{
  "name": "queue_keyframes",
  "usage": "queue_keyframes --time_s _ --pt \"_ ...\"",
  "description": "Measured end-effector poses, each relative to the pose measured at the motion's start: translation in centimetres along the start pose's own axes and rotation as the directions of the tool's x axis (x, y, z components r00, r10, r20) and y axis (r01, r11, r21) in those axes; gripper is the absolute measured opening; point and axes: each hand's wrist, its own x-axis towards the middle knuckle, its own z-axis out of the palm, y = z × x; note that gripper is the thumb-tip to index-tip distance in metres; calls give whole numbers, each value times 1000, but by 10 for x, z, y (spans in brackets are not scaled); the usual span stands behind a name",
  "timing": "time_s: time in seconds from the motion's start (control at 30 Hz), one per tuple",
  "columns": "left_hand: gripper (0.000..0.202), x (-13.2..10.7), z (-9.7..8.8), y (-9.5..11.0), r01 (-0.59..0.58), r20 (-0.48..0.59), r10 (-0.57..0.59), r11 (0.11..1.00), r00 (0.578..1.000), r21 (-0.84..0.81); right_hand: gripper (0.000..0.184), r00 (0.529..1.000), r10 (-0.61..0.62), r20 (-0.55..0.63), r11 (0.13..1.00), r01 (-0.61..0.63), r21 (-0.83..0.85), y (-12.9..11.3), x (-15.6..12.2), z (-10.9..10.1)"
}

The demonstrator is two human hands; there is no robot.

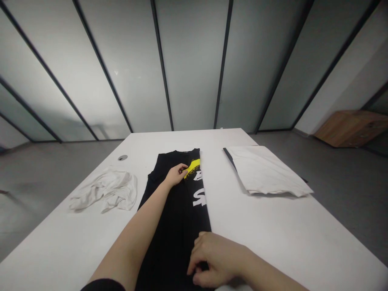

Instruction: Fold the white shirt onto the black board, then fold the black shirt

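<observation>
A black T-shirt with a yellow patch and white lettering lies lengthwise on the table, its right side folded so the print is cut off at the edge. My left hand is at its upper part beside the yellow patch, thumb and fingers closed on the cloth. Nearer to me, my right hand is over the shirt's lower right part, fingers curled and thumb close to the index fingertip, pinching the fabric. Exactly how much cloth is in each pinch is hidden.
On the white table, a crumpled white garment lies at left. Flat white folded cloth with a dark edge lies at right. A round grommet is set at the far left. Beyond stand frosted panels and a wooden cabinet.
</observation>
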Motion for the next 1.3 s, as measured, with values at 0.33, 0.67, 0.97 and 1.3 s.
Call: queue_keyframes --time_s 0.33,0.67,0.97,1.3 --pt "49 0 0 -2 -27 50 30 997 998 -66 48 997 16 -75 998 -20 -61 -9 3 -7" --pt "33 3 3 5 8 -24 -7 999 1000 46 11 997 -46 -67 955 25 -295 -13 9 6" --pt "24 5 4 -1 14 -78 -14 1000 997 -6 15 988 -98 -118 991 87 -98 -9 8 7" --pt "25 1 0 1 15 -41 -20 994 999 -112 19 954 -154 -256 972 193 133 -13 8 -6"
